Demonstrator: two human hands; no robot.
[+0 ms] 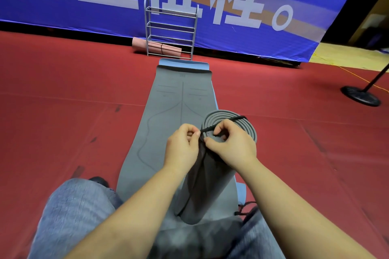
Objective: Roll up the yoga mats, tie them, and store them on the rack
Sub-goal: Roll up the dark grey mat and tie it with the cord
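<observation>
A rolled grey yoga mat [210,178] stands tilted between my knees, its spiral end [242,126] facing up and away. A black cord [229,121] runs across that end. My left hand [183,145] pinches the cord near its left end. My right hand [231,143] grips the cord and the roll's upper edge with curled fingers. Under the roll another grey mat [166,111] lies flat, on top of a blue mat [183,64]. The metal rack [171,27] stands against the banner, with a tied pink rolled mat [156,47] on its bottom shelf.
Red carpet [63,101] covers the floor all round. A blue banner [231,6] hangs behind the rack. A black stand with a round base [360,96] sits at the right. More black cord [245,208] lies by my right knee.
</observation>
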